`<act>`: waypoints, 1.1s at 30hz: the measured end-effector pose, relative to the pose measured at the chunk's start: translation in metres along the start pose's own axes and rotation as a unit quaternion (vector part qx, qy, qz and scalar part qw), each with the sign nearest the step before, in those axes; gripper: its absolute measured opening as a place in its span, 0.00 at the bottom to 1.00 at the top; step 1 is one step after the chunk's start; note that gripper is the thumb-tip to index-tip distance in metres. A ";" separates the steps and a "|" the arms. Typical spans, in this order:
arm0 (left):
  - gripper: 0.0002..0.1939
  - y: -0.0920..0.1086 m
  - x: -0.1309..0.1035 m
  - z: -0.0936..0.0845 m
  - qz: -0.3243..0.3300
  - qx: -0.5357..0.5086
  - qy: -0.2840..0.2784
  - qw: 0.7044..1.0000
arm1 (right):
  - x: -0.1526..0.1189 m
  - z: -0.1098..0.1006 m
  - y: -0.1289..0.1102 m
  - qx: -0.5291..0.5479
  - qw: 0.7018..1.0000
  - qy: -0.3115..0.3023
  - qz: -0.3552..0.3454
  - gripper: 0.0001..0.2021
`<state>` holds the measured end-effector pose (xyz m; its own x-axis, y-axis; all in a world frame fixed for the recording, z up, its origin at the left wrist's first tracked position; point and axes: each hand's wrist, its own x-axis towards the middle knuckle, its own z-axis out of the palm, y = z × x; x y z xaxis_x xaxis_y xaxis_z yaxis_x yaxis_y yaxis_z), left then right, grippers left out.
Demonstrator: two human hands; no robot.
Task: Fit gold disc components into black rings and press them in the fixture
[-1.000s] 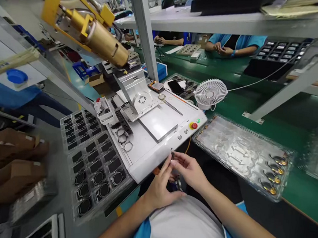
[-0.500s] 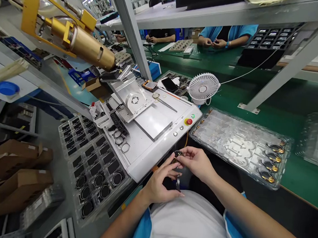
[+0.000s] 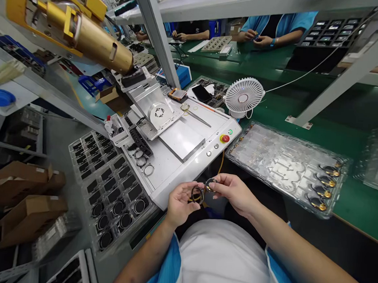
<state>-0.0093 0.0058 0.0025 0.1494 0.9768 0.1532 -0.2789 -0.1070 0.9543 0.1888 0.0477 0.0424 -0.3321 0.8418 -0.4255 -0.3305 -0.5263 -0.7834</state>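
In front of my lap, the fingers of my left hand (image 3: 178,205) are closed on a thin dark metal ring (image 3: 202,196), held upright with its opening showing. My right hand (image 3: 235,194) pinches a small round black part (image 3: 209,185), perhaps a watch screen, with a gold-coloured bit at its edge. The two pieces are close together, but whether they touch I cannot tell. Just beyond my hands is the front edge of a white machine (image 3: 175,185), with several loose metal rings (image 3: 149,169) on its left side.
Right of the machine, a clear plastic tray (image 3: 272,163) holds several round black parts with gold tails (image 3: 324,180). A white fan (image 3: 244,97) stands behind it. Trays of black parts (image 3: 118,208) lie at left. A gold cylinder (image 3: 101,45) overhangs the machine; a red button (image 3: 225,138) sits on its front.
My left hand has turned and moved slightly left, bringing the ring up into view. My right hand has stayed nearly in place with the round part. The view has shifted a little.
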 end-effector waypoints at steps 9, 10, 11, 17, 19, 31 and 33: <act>0.29 -0.009 -0.004 0.001 -0.025 -0.073 0.037 0.996 | -0.012 0.033 0.008 0.014 1.000 -0.007 0.025 0.24; 0.30 -0.011 -0.005 0.000 -0.024 -0.068 0.037 0.997 | -0.013 0.035 0.008 0.008 1.000 -0.003 0.014 0.24; 0.31 -0.012 -0.005 -0.001 -0.022 -0.063 0.037 0.997 | -0.013 0.037 0.008 0.003 1.000 0.000 0.001 0.23; 0.30 -0.014 -0.005 0.001 0.038 -0.054 0.031 0.997 | -0.016 0.043 0.010 -0.069 0.996 0.018 -0.058 0.17; 0.29 -0.013 -0.005 0.002 0.048 -0.050 0.026 0.997 | -0.016 0.044 0.011 -0.077 0.995 0.019 -0.063 0.16; 0.30 -0.015 -0.007 0.001 0.051 -0.031 0.048 0.997 | -0.015 0.044 0.016 -0.084 0.994 0.016 -0.069 0.15; 0.30 -0.016 -0.007 0.000 0.049 -0.026 0.052 0.997 | -0.015 0.045 0.017 -0.068 0.996 0.007 -0.065 0.16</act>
<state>-0.0060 0.0004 -0.0140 0.0202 0.9765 0.2147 -0.3369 -0.1955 0.9210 0.1486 0.0210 0.0559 -0.2813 0.9040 -0.3220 -0.2468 -0.3924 -0.8861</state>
